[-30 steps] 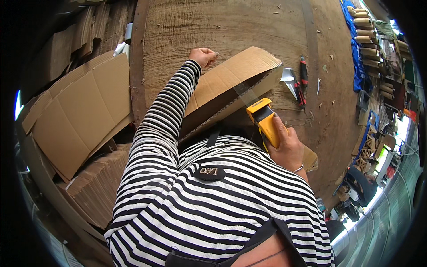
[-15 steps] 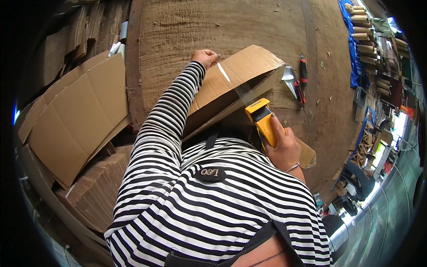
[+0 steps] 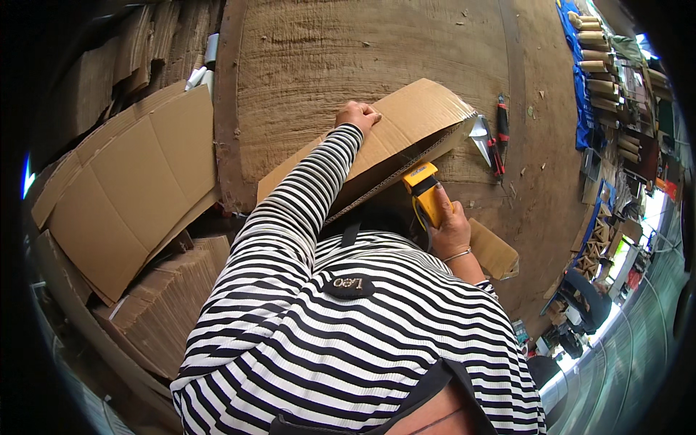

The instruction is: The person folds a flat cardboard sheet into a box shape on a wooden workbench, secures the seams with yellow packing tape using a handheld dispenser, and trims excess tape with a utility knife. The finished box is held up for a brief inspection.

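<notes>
A long brown cardboard box [image 3: 413, 112] lies at a slant in front of me, its dark opening facing my body. My left hand [image 3: 359, 116] is closed at the box's far edge, with its fingers curled against the cardboard. Wrapped round a yellow tape dispenser [image 3: 426, 190], my right hand [image 3: 451, 230] keeps the tool's head close by the box's near edge. Any tape on the box is too faint to make out. Beyond the box's right end lie a red-and-black utility knife [image 3: 502, 119] and a pair of scissors [image 3: 489, 146] with red handles.
Flat cardboard sheets [image 3: 138, 188] lean at the left, above a stack of folded cardboard [image 3: 170, 290]. A cardboard flap [image 3: 494, 250] sticks out beside my right wrist. The worn wooden surface [image 3: 377, 43] extends beyond the box. Cardboard tubes [image 3: 594, 54] are piled at far right.
My left hand has moved right and slightly nearer, onto the box's edge. The bright tape strip and the clear tape to the dispenser no longer show. The dispenser stays close to the box.
</notes>
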{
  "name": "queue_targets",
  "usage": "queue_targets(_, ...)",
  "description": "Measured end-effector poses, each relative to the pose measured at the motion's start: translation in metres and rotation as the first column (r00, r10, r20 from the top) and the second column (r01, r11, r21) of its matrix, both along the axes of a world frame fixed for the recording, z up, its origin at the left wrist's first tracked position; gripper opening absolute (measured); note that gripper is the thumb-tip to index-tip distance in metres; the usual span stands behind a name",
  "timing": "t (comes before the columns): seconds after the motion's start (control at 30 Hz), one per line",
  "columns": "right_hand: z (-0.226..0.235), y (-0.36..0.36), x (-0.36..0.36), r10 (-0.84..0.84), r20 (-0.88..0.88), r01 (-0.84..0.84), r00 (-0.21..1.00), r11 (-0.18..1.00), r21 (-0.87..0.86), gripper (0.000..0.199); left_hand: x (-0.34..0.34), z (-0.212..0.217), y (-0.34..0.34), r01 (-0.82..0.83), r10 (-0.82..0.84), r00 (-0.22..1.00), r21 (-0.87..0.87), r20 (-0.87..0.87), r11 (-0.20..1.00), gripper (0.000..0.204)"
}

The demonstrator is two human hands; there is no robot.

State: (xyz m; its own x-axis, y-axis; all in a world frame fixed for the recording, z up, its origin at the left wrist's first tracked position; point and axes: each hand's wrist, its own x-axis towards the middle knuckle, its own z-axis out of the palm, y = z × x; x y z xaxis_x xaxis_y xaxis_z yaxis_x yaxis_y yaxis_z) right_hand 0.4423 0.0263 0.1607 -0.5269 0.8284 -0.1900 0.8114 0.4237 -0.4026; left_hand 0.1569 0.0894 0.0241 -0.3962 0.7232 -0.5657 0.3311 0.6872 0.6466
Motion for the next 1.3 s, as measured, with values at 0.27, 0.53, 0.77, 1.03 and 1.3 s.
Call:
queue_targets(0.27, -0.024, 0.0, 0.0, 0.006, -0.035, -0.006, 0.999, 1.0, 0.009, 0.09, -0.02, -0.014, -0.007, 0.008, -0.018, 0.994, -0.101, -0.104, 0.995, 0.042)
queue_targets(0.53, -0.038, 0.0, 0.004, 0.027, -0.065, -0.024, 0.997, 0.999, 0.044, 0.089, -0.01, -0.024, -0.023, 0.511, -0.538, 0.838, 0.217, 0.088, 0.832, 0.062)
queue_targets(0.77, -0.039, 0.001, 0.008, 0.02, -0.005, -0.02, 1.0, 1.0, 0.014, 0.09, 0.017, 0.039, -0.037, 0.637, -0.637, 0.77, 0.064, -0.026, 0.768, 0.075)
queue_targets(1.03, -0.024, 0.0, 0.018, 0.052, 0.041, -0.055, 0.998, 0.997, 0.061, 0.086, 0.058, 0.088, -0.059, 0.596, -0.594, 0.737, -0.103, -0.322, 0.796, 0.073)
queue_targets(1.3, 0.081, 0.002, 0.023, 0.041, -0.071, -0.032, 0.997, 0.992, 0.122, 0.058, 0.081, 0.097, -0.056, 0.486, -0.508, 0.741, -0.173, -0.439, 0.857, 0.064)
